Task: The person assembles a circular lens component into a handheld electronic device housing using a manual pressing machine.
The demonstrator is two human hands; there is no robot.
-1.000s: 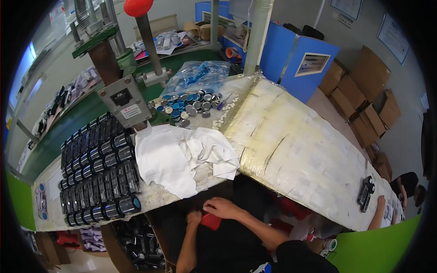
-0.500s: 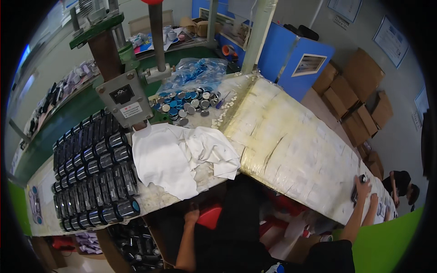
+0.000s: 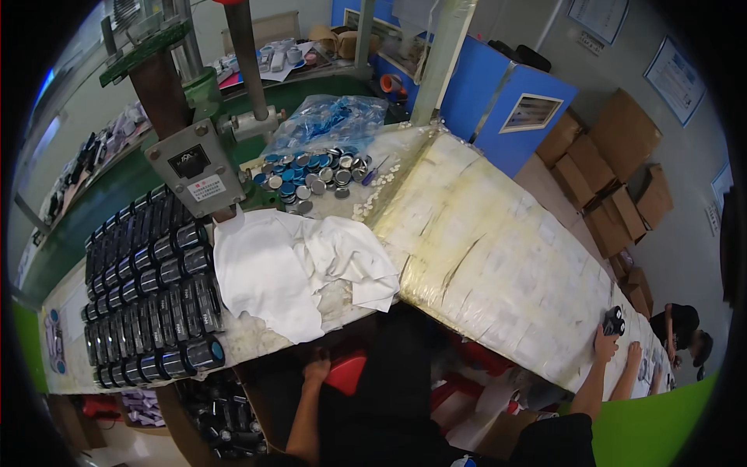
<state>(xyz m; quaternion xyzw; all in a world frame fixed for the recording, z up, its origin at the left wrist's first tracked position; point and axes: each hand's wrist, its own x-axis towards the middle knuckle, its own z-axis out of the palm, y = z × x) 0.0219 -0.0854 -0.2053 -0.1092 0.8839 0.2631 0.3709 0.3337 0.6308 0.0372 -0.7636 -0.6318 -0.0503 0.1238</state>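
Observation:
My right hand [image 3: 605, 346] reaches far out over the right part of the table and is closed on black cylindrical pieces [image 3: 614, 321] with round ends. They look like two side by side, though they are small from here. My left hand [image 3: 316, 367] hangs low at the table's front edge, beside a red stool [image 3: 346, 373]. Its fingers look loosely apart, and nothing shows in them. A white cloth [image 3: 268, 272] lies crumpled between the press [image 3: 196, 167] and the front edge. Rows of black cylindrical pieces [image 3: 156, 311] cover the table's left part.
Blue and silver round caps [image 3: 311, 179] lie piled behind the cloth, near a blue-tinted plastic bag [image 3: 331, 121]. Another person's forearm [image 3: 627, 373] rests close to my right hand. A further person [image 3: 685, 331] is at the far right. Black pieces fill a box [image 3: 222, 420] under the table.
My right hand has drawn slightly nearer, and the black pieces now stand out past its fingers. My left hand stays low by the stool. The whole view has shifted a little.

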